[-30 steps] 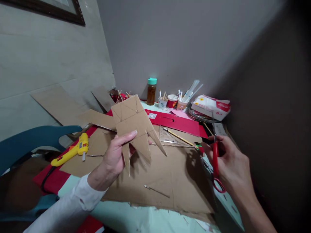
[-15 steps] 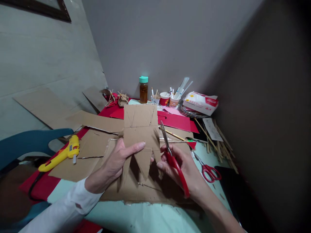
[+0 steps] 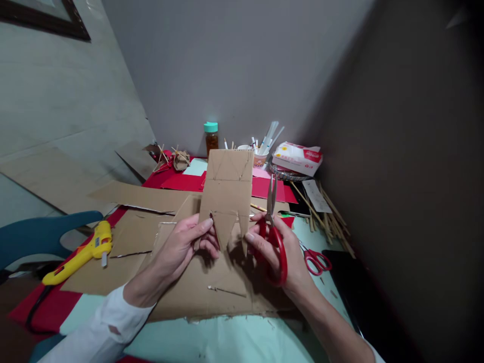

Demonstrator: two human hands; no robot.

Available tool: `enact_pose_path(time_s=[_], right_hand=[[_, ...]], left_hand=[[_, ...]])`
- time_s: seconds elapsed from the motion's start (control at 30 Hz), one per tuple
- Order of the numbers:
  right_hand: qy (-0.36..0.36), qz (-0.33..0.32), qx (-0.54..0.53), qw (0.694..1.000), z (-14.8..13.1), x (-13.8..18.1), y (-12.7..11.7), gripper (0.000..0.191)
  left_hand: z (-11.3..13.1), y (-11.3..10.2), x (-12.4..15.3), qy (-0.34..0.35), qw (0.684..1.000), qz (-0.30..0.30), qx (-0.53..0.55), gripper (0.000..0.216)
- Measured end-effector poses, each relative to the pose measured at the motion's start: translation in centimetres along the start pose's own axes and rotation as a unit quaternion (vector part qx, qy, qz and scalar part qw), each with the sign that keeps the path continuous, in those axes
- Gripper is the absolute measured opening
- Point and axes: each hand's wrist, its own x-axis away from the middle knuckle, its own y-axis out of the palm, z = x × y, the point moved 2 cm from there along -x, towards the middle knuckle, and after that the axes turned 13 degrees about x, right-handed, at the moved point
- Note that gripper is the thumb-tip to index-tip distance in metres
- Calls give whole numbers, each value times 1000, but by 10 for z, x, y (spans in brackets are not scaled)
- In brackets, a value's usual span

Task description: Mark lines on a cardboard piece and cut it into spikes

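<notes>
A piece of brown cardboard (image 3: 228,194) is held up before me, with pencil zigzags along its top and pointed flaps cut along its bottom. My left hand (image 3: 189,241) pinches its lower left part between thumb and fingers. In my right hand (image 3: 278,247) is a pair of scissors (image 3: 278,252) with red handles, blades pointing up and slightly parted. The thumb and a finger of that hand also touch the cardboard's lower right flap. Below lies a large cardboard sheet (image 3: 181,302), with a thin scrap on it.
A yellow glue gun (image 3: 81,254) lies at the left on cardboard. Second red-handled scissors (image 3: 316,262), a black flat object (image 3: 351,282) and rolled sticks (image 3: 336,222) are at the right. Along the back stand a teal-lidded bottle (image 3: 210,138), cups with straws (image 3: 269,136) and a white-red packet (image 3: 297,159).
The cardboard piece has risen and tilted, and my left thumb has moved down to its lower left flap. The scissors now point more upright. The view has shifted slightly right.
</notes>
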Motion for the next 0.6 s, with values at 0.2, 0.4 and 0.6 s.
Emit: enact_pose_path(time_s=[0.2,0.4,0.6], right_hand=[[-2,23,-53,998,1,-4,-9,36],[-5,31,-44,999,-1,-7,-12,38],[-2,30,-12,999,-3,-5,-11,36]], left_hand=[[1,-10,-4,-7,999,4,-39,25],[-5,-10,-6,-43,996,-33,-70,29],[-5,-12,-9,-87,991,-73,-72,31]])
